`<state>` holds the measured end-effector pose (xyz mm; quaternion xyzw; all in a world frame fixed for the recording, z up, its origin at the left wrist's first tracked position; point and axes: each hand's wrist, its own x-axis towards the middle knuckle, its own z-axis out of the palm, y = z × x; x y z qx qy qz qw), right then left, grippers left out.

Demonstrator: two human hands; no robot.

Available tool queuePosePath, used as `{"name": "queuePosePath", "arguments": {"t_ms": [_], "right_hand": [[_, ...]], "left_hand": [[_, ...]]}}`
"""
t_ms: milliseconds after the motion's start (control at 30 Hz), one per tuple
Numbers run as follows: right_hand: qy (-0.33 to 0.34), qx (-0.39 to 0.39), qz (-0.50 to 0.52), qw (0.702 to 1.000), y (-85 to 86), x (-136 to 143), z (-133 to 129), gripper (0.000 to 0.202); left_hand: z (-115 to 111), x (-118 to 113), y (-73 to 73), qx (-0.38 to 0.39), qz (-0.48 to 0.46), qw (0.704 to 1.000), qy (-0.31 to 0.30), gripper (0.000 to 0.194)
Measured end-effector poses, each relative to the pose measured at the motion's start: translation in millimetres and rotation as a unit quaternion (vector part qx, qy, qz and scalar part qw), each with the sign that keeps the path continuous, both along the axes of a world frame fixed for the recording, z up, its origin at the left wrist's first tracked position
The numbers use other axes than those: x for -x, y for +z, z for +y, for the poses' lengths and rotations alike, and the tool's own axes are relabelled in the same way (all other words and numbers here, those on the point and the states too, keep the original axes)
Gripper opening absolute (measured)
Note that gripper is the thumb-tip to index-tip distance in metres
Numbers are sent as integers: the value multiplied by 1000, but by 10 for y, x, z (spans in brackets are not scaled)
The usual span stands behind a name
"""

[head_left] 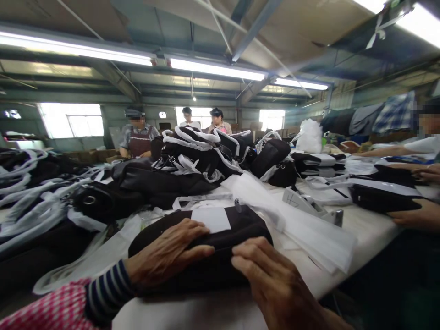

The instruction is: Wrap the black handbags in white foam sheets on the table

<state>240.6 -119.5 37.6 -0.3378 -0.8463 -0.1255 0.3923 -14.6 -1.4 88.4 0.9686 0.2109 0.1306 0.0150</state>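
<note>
A: How much of the black bag [220, 268] could you see?

B: Most of its top. It lay on the bench [192, 316] right before the person, but both hands covered parts of it, and its dark near side showed little detail.

A: Which way did it lie?

B: Its long axis ran left to right across the person's view. I couldn't tell which end was which.

A: And the fingers?

B: The left hand [168, 252] lay flat and open on top, fingertips at the white sheet [210, 220], thumb stretched out sideways. The right hand [271, 270] touched the bag's right part with bent fingers; its palm was hidden, so I couldn't tell whether it gripped.

A: Beyond that?

B: Translucent plastic sleeves [309, 233] lay to the right, a heap of black bags [192, 158] behind. At the right edge, a co-worker, partly cut off, handled another bag [381, 197].
</note>
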Motion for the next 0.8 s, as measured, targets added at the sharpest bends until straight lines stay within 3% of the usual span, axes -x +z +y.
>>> {"name": "queuePosePath", "arguments": {"t_ms": [67, 133, 200, 267, 333, 400, 500, 567, 633, 700, 800], "right_hand": [[-83, 4, -29, 996, 189, 70, 139, 35], [-125, 49, -89, 987, 216, 160, 276, 47], [-139, 69, -139, 978, 118, 235, 388, 49], [-147, 40, -166, 974, -27, 274, 468, 43], [-153, 5, -167, 974, -145, 276, 524, 43], [-153, -19, -166, 974, -202, 265, 575, 51], [-151, -53, -182, 970, -196, 275, 671, 63], [-147, -81, -185, 968, -180, 308, 743, 57], [-144, -107, -175, 968, -195, 353, 811, 37], [-142, -130, -157, 969, -259, 395, 870, 20], [-126, -150, -128, 972, -422, 432, 940, 14]], "left_hand": [[115, 0, 184, 61, 4, 998, 7, 39], [261, -30, 348, 105, 16, 992, 71, 32], [425, -76, 444, 78, 41, 988, 125, 38], [598, -141, 482, 13, 72, 986, 147, 42], [774, -235, 509, -35, 77, 983, 164, 30], [952, -358, 564, -53, 60, 978, 191, 14], [1221, -560, 696, -71, 31, 968, 240, 23], [1391, -671, 765, -80, 15, 959, 270, 23], [1541, -747, 791, -83, 5, 952, 294, 22], [1667, -792, 784, -81, -4, 947, 311, 23], [1816, -827, 780, -84, -26, 940, 331, 28]]}}
